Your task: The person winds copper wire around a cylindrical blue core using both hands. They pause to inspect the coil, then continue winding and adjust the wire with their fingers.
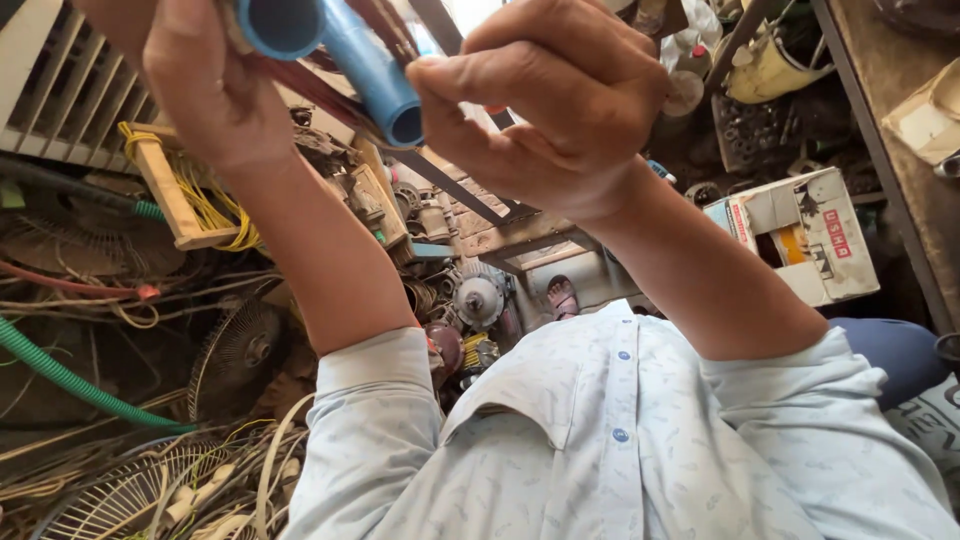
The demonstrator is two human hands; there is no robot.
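Observation:
Both hands are raised close to the camera. My left hand [210, 90] grips a blue plastic pipe fitting [365, 70] with two round open ends, one facing the camera at the top and one pointing down to the right. My right hand [550, 100] is curled, its thumb and fingertips pressed against the lower open end of the fitting. A small reddish bit shows between the fingers; I cannot tell what it is. Pale blue shirt sleeves cover both upper arms.
Below lies a cluttered workshop floor: a green hose [60, 375], fan grilles [235, 350], tangled wires, a wooden frame with yellow wire [185, 195], a motor [478, 297], a sandalled foot [562, 295], an open cardboard box [800, 235] and a yellow jug [765, 65].

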